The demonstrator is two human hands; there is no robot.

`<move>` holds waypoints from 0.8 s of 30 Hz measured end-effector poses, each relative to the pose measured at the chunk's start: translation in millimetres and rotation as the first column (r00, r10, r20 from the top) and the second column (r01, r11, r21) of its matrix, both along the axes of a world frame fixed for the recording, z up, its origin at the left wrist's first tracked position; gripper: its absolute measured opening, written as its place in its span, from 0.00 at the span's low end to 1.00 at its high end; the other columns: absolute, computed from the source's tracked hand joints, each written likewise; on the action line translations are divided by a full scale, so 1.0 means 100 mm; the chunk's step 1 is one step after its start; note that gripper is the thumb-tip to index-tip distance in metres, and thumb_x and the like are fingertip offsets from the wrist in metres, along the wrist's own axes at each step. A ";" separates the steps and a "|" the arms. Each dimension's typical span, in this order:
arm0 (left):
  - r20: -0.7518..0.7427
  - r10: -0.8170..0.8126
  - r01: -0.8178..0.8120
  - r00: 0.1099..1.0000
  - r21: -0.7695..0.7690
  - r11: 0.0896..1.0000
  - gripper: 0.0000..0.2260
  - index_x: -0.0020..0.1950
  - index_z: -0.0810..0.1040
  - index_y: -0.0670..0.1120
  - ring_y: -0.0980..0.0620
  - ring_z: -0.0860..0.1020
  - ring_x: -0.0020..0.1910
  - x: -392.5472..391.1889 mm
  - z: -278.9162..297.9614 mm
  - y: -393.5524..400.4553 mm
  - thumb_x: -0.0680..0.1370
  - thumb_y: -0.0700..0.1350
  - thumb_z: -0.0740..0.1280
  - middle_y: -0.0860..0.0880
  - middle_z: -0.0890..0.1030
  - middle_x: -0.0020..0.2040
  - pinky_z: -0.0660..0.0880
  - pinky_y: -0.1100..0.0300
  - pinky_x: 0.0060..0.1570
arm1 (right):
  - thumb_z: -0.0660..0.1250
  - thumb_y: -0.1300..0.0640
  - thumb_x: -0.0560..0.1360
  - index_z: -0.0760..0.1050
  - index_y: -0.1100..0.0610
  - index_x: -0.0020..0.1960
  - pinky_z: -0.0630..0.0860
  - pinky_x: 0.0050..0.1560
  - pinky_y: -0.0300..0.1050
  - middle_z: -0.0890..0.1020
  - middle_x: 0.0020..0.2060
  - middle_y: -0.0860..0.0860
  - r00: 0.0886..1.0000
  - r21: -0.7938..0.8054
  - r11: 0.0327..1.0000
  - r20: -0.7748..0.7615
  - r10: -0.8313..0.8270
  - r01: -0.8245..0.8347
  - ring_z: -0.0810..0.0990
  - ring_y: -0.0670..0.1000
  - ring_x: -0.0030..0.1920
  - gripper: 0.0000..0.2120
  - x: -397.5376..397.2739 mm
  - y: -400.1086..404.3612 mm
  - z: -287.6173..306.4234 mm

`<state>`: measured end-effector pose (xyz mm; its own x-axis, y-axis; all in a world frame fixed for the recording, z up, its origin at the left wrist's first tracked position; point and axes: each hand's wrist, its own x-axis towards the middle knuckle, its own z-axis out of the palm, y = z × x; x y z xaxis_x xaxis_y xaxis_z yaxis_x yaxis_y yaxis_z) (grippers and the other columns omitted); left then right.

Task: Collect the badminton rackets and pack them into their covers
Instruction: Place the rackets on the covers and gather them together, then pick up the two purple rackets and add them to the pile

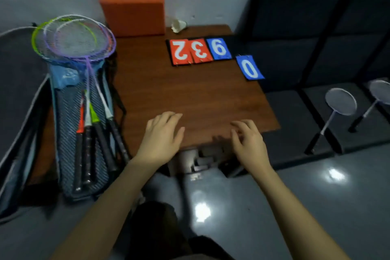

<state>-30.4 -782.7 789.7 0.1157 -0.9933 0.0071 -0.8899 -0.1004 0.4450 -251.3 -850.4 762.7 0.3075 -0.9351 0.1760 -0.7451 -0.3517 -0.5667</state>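
Note:
Several badminton rackets [84, 53] with purple, green and white frames lie stacked on an open blue cover [69, 124] at the table's left side, handles toward me. A dark cover [19, 95] lies further left. Two white rackets [340, 102] [379, 93] rest on the dark seats at the right. My left hand [161, 135] hovers over the table's near edge, fingers apart and holding nothing. My right hand [248, 139] is beside it, fingers loosely curled, also holding nothing.
A wooden table [190, 91] carries red and blue score cards [198, 50], a separate blue "0" card [250, 67], an orange box [133, 12] and a white shuttlecock [179, 25] at the back. Dark cushioned seats [295, 59] stand right. Glossy grey floor lies below.

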 end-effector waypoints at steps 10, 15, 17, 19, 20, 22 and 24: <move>-0.131 -0.103 0.144 0.986 0.360 0.922 0.19 0.68 0.69 0.45 0.47 0.69 0.64 -1.64 -0.77 0.08 0.79 0.50 0.58 0.47 0.70 0.66 0.63 0.56 0.63 | 0.59 0.58 0.78 0.74 0.58 0.61 0.74 0.51 0.48 0.77 0.55 0.55 0.906 0.412 0.816 -0.064 -0.418 0.405 0.77 0.54 0.52 0.13 -2.07 0.66 -0.79; -0.177 -0.067 0.154 0.982 0.538 0.829 0.17 0.67 0.70 0.44 0.45 0.71 0.61 -2.10 -1.25 -0.26 0.79 0.47 0.59 0.44 0.71 0.65 0.69 0.51 0.61 | 0.58 0.60 0.78 0.74 0.60 0.63 0.73 0.54 0.47 0.77 0.59 0.57 0.867 0.568 0.681 -0.130 -0.481 0.463 0.77 0.57 0.55 0.15 -2.62 0.50 -1.18; -0.122 -0.123 0.172 0.985 0.583 0.794 0.17 0.67 0.69 0.44 0.45 0.72 0.60 -2.28 -1.45 -0.48 0.79 0.47 0.58 0.44 0.71 0.64 0.70 0.50 0.60 | 0.57 0.60 0.78 0.74 0.60 0.62 0.73 0.51 0.46 0.78 0.58 0.58 0.848 0.612 0.618 -0.181 -0.497 0.493 0.78 0.58 0.54 0.15 -2.84 0.33 -1.32; -0.094 -0.185 0.204 0.978 0.606 0.769 0.17 0.66 0.70 0.44 0.44 0.72 0.59 -2.48 -1.62 -0.73 0.79 0.47 0.58 0.43 0.72 0.63 0.70 0.50 0.59 | 0.57 0.60 0.78 0.73 0.61 0.63 0.74 0.50 0.48 0.79 0.57 0.59 0.841 0.654 0.562 -0.230 -0.490 0.506 0.78 0.59 0.51 0.16 -3.06 0.11 -1.40; -0.098 -0.200 0.217 0.975 0.622 0.752 0.16 0.65 0.70 0.44 0.44 0.72 0.59 -2.61 -1.69 -0.87 0.79 0.47 0.58 0.42 0.72 0.62 0.69 0.49 0.59 | 0.57 0.60 0.78 0.73 0.60 0.63 0.75 0.49 0.49 0.79 0.57 0.59 0.838 0.667 0.540 -0.251 -0.485 0.513 0.79 0.59 0.50 0.16 -3.19 -0.02 -1.43; -0.125 -0.199 0.232 0.972 0.653 0.721 0.15 0.64 0.71 0.43 0.43 0.72 0.58 -2.87 -1.80 -1.18 0.79 0.46 0.59 0.41 0.72 0.61 0.69 0.48 0.59 | 0.56 0.60 0.78 0.72 0.60 0.63 0.76 0.46 0.50 0.79 0.55 0.59 0.839 0.679 0.520 -0.284 -0.464 0.518 0.78 0.59 0.46 0.16 -3.43 -0.33 -1.44; -0.145 -0.204 0.248 0.968 0.675 0.694 0.14 0.63 0.72 0.42 0.41 0.72 0.58 -3.13 -1.84 -1.47 0.79 0.45 0.59 0.40 0.72 0.60 0.70 0.48 0.59 | 0.56 0.60 0.78 0.72 0.60 0.63 0.75 0.45 0.49 0.79 0.56 0.60 0.847 0.683 0.516 -0.324 -0.421 0.518 0.78 0.58 0.45 0.16 -3.68 -0.66 -1.43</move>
<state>-343.2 -930.2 605.9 -0.1346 -0.7183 -0.6826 -0.9029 -0.1949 0.3831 -619.8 -916.6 620.1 -0.2445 -0.7431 -0.6229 -0.7455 0.5548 -0.3693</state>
